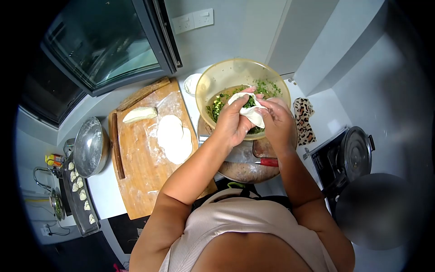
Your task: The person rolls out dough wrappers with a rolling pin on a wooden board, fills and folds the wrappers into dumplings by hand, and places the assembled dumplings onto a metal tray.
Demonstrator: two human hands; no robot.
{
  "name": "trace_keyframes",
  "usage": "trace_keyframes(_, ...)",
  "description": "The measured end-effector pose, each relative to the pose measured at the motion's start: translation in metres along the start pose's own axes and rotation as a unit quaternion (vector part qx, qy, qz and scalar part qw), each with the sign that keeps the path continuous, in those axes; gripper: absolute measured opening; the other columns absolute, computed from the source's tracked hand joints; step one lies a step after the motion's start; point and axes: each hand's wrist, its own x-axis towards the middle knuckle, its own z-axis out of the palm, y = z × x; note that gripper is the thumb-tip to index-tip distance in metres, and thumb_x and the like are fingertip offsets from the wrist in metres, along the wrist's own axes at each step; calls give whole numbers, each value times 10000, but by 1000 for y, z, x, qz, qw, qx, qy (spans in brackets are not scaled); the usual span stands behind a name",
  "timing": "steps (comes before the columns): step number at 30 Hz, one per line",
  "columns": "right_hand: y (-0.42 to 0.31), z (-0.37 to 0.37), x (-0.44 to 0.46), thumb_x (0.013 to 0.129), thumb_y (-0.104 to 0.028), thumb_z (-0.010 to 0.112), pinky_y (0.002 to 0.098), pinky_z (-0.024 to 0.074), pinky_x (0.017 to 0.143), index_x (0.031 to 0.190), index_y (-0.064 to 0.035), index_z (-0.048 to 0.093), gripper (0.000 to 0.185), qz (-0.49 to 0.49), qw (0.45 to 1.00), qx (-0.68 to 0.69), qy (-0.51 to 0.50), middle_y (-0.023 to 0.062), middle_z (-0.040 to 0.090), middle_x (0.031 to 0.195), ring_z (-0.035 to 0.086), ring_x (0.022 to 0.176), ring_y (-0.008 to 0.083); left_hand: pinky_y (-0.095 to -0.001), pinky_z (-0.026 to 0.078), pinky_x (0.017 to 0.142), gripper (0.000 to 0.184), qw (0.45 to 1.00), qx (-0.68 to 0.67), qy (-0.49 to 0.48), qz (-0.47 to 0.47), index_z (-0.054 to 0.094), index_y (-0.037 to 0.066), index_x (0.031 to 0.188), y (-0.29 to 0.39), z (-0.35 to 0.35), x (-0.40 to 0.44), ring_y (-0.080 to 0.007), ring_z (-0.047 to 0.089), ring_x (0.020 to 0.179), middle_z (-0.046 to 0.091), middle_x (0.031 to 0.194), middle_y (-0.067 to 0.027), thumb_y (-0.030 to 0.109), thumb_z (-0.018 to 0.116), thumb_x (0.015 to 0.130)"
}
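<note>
At the near side, a round wooden board carries a red-handled knife, laid flat with the handle to the right. To the left, a rectangular wooden board is dusted with flour. On its right half lie flat dough rounds, overlapping. A rolling pin lies along its left edge.

At far left, a dark tray holds small pieces of shaped dough in an uneven row. A metal bowl stands between the tray and the rectangular board. On the right, a lidded pan rests on the cooktop.

The dough wrapper is positioned above the large mixing bowl, partly folded around green filling. The left hand supports it from the left, fingers curled and gripping its edge. The right hand grips the opposite edge, fingers bent and closed on the dough. More chopped greens lie inside the mixing bowl.

Right of the mixing bowl lies a leopard-print cloth. On the far part of the rectangular board rests a dough roll.
</note>
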Motion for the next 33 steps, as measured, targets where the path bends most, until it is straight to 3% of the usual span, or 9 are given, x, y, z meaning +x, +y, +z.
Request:
trace_keyframes(8,-19,-2,10,815,34,637,246,481,703,994,3,667,183,-22,998,-64,4,95,615,934,600,791,145,-374,595,781,241,993,98,62,-36,521,-19,1162,13,10,3,-259,644,926,581,1081,-167,16,470,929)
trace_keyframes(11,-16,0,12,793,35,657,264,482,672,949,-2,667,160,-17,997,-68,8,99,610,900,600,753,163,-375,594,780,219,986,134,94,-35,526,-31,1134,15,11,7,-260,648,919,588,1068,-174,13,465,928)
trace_keyframes(18,7,3,20,808,6,646,282,486,655,919,4,628,112,2,998,-58,0,99,602,884,597,726,170,-415,571,820,246,990,110,60,-68,509,-20,1147,19,6,12,-277,632,977,577,1109,-177,48,438,922)
trace_keyframes(21,4,7,22,817,-7,641,279,497,676,994,-8,638,178,93,995,28,-1,105,599,894,605,735,167,-433,546,873,301,988,123,40,-80,468,-3,1202,19,-1,16,-292,612,1034,555,1160,-178,95,421,921)
trace_keyframes(24,8,4,25,830,-2,624,274,505,698,1056,-22,649,228,89,995,-16,-34,111,601,915,612,737,165,-444,540,878,318,990,102,27,-92,460,-4,1208,20,-3,16,-294,609,1045,550,1174,-182,127,414,922)
trace_keyframes(27,10,3,28,842,8,602,276,511,718,1099,-40,657,266,75,995,-6,-67,117,610,947,633,768,172,-452,538,879,335,993,65,16,-101,452,-18,1209,24,0,14,-294,609,1047,548,1177,-185,144,429,917)
trace_keyframes(30,0,0,28,893,81,490,259,484,890,1161,49,583,286,100,989,-5,-107,120,604,1143,606,1042,172,-447,546,869,343,992,82,1,-96,443,-33,1206,25,-1,13,-290,618,1029,548,1161,-187,126,468,903)
trace_keyframes(33,-3,1,28,885,93,494,273,483,918,1119,66,587,253,118,988,19,-94,131,615,1124,610,1049,192,-433,561,850,343,987,140,1,-76,436,-41,1203,21,-3,14,-287,628,1005,549,1143,-186,92,495,892)
